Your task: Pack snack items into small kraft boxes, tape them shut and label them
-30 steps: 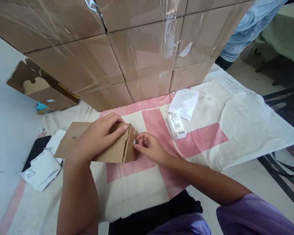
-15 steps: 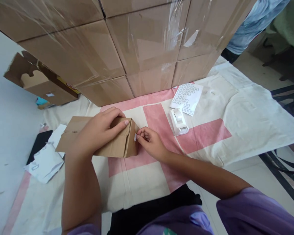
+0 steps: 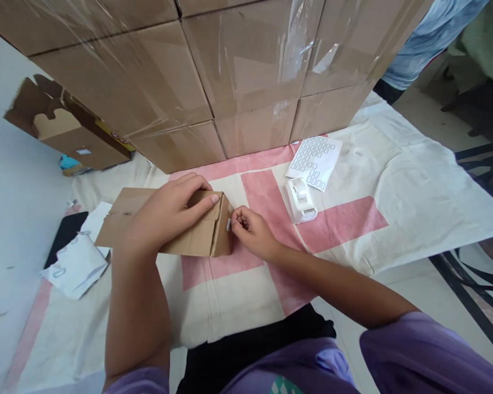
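A small brown cardboard box [image 3: 193, 235] lies on the pink and white cloth in front of me. My left hand [image 3: 176, 210] grips it from above, thumb on the top near the right end and fingers over the far side. At the box's right end face is a small white sticker [image 3: 229, 224]. Right beside that sticker, the fingers of my right hand [image 3: 248, 230] are curled, thumb and index pinched; whether anything is between them is too small to tell.
Large wrapped cartons [image 3: 250, 71] stand stacked behind. A white tape dispenser [image 3: 299, 201] and a sticker sheet [image 3: 315, 160] lie to the right. At left are an open carton [image 3: 86, 145], crumpled white papers [image 3: 78, 265] and a black flat object [image 3: 66, 235]. A person's blue sleeve [image 3: 431, 44] shows top right.
My right hand's fingertips have drawn slightly away from the sticker on the box's end. The left hand keeps its hold on the box. The whole view has shifted a little.
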Tool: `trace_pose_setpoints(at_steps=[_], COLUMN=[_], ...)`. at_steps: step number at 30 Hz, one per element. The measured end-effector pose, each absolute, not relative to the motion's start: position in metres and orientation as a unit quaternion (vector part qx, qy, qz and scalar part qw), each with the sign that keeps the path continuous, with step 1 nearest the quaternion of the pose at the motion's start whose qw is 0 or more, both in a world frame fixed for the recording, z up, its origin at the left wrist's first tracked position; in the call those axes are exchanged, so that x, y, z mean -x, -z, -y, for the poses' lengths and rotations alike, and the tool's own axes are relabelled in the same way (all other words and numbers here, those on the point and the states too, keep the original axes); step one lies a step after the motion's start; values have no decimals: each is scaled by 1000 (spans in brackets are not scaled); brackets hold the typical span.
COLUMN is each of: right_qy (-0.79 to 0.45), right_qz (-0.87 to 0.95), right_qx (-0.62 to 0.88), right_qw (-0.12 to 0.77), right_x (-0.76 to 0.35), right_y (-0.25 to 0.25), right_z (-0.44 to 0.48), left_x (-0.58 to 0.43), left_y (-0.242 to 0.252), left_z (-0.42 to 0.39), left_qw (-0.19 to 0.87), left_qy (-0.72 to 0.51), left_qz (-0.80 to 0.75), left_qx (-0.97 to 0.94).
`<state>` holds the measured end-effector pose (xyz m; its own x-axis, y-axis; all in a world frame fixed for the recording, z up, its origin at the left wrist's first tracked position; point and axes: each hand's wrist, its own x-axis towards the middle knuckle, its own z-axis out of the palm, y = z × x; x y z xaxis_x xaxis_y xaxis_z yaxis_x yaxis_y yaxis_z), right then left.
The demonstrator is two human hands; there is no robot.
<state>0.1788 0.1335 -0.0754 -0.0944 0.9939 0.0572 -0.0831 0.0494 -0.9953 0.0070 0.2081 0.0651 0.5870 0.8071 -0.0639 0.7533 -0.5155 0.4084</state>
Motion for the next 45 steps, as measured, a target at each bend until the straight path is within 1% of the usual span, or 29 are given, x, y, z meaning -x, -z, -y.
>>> trace_pose_setpoints(at_steps=[10,16,25,32,38,43,45], right_qy=[-528,-526,-544,-535,-497,-368,-333], right_qz=[485,507,510,534,575,693,713], right_qx=[452,450,425,440,452,484,490], right_qw=[531,514,514,484,467,388,376], right_x=[-178,-180,-180,-181,-184,-192,-194], right_y=[77,74,73,73,73,69,68], right_z=[-132,-131,-131,-132,-132,-131,-130], left_x=[-8,-6,-7,-7,-7,-7,-7], left_y=[-65,-64,-65,-65,-64,-65,-65], left_z=[-208,-209,-207,-208,-208,-207,-207], left_qw=[195,191,191,188,186,185,186], left_qy=[-71,-76,-79,-80,-80,-83,-81], left_qz=[-441,-440,-439,-434,-435,-435,-435], left_qx=[-873,-874,-875,-878,-877,-878,-878])
